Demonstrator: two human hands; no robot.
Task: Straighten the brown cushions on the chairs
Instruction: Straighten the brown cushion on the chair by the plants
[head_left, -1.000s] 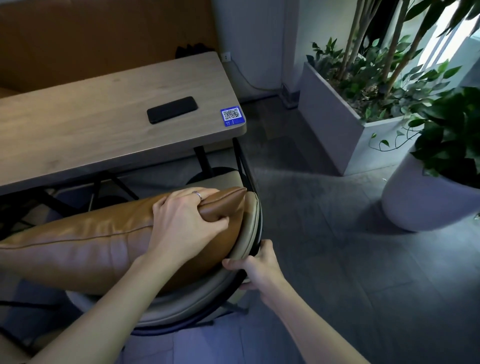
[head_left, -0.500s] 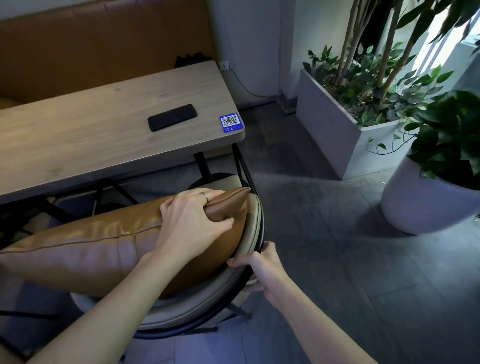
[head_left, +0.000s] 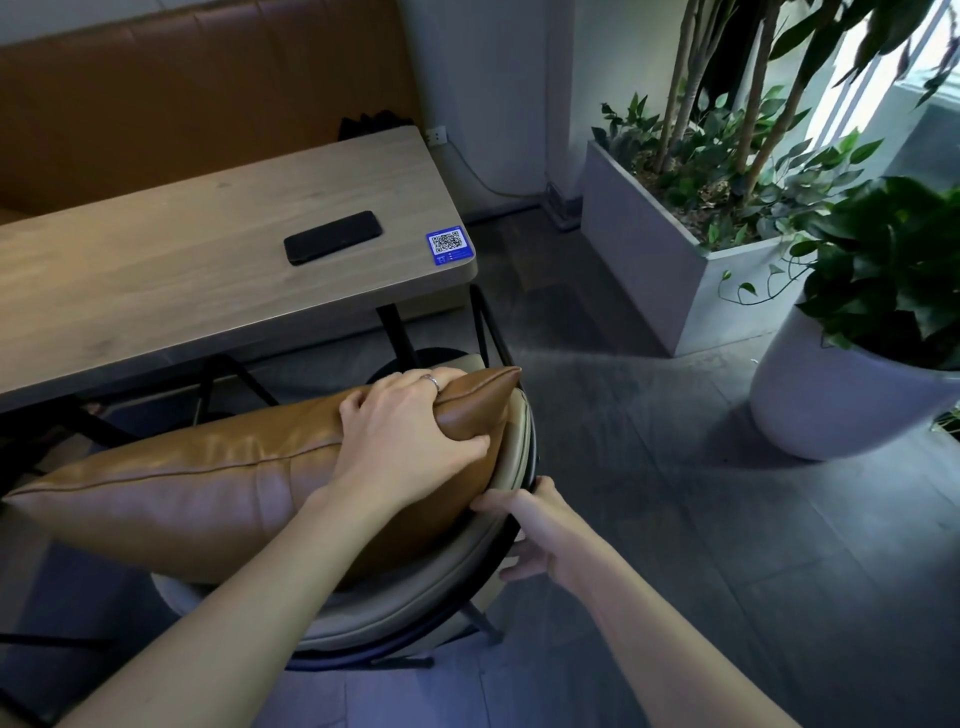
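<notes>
Left hand (head_left: 410, 431) is closed over the right-hand end of the cushion (head_left: 208, 488), fingers wrapped across the top seam and thumb pressed into the near face, just short of the pointed corner. Right hand (head_left: 535, 525) sits below and to the right of it, gripping the rim of the chair (head_left: 441, 587) — thumb on the padded edge, fingers curled under the dark frame.

The cushion stands on edge against the chair back, its long axis running from the left hand out to the left, so nearly all of its length lies left of that grip and none beyond it to the right. It looks off-centre — the free end overhangs well past the chair's left side, while the gripped end is jammed against the curved back.

Any straightening, I judge, turns on sliding it along that axis towards the right hand, or lifting the held end. The left hand is the one placed for it; the right only steadies the chair.
</notes>
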